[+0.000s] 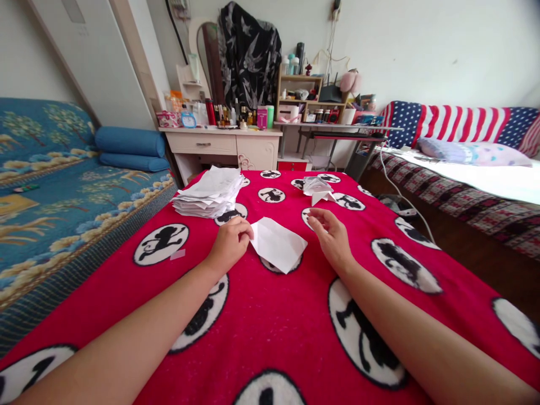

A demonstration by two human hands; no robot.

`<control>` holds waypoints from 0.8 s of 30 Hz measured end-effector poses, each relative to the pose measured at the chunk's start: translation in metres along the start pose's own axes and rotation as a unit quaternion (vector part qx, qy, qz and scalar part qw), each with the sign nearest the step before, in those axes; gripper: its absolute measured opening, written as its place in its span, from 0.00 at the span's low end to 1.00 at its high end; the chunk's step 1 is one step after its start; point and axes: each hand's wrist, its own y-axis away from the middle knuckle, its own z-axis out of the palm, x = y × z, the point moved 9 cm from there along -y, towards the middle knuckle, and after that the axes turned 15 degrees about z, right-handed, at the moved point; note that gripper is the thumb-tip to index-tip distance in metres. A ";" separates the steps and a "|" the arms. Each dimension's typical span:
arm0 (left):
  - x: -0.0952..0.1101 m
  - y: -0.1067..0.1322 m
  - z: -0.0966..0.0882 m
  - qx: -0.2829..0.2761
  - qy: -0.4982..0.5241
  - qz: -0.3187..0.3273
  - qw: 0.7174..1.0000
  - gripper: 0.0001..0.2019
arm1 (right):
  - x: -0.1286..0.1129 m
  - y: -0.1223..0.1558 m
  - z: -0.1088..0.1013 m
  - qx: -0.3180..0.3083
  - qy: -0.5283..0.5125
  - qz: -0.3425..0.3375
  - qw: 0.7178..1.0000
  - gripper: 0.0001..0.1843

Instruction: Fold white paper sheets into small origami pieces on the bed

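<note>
A white sheet of paper [278,245] lies at a slant on the red patterned cloth, in the middle of the head view. Its left corner is pinched between the thumb and fingers of my left hand [233,239]. To the right of the sheet, my right hand [331,233] hovers with thumb and fingers apart, holding nothing. Beyond the left hand stands a thick, uneven stack of white paper [210,194]. Several folded paper pieces [317,188] rest past the right hand.
The red cloth [261,320] with round black-and-white prints covers the table. A small pale scrap [178,255] lies on its left. A blue sofa [76,208] flanks the left side, a bed [472,197] the right. A cluttered dresser [211,143] stands behind.
</note>
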 end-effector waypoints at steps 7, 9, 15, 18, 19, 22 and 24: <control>-0.002 -0.005 0.004 0.052 0.268 -0.020 0.962 0.10 | 0.008 0.006 0.027 -0.162 -0.129 0.123 0.971 0.23; 0.004 -0.005 0.009 0.035 0.320 -0.026 0.946 0.10 | 0.005 0.018 0.045 -0.233 -0.134 0.158 0.950 0.26; 0.007 0.001 0.030 0.002 0.387 -0.097 0.917 0.06 | -0.004 0.035 0.068 -0.301 -0.121 0.163 0.932 0.30; -0.004 0.008 0.033 0.036 0.412 -0.177 0.893 0.05 | 0.002 0.022 0.048 -0.176 -0.114 0.146 0.967 0.23; -0.006 0.011 0.035 0.036 0.428 -0.203 0.880 0.08 | 0.005 0.018 0.040 -0.134 -0.116 0.143 0.974 0.22; -0.005 0.017 0.042 0.020 0.475 -0.247 0.845 0.18 | 0.010 0.012 0.024 -0.058 -0.132 0.141 0.979 0.22; -0.004 0.018 0.046 0.004 0.485 -0.248 0.838 0.22 | 0.012 0.011 0.021 -0.045 -0.142 0.142 0.978 0.22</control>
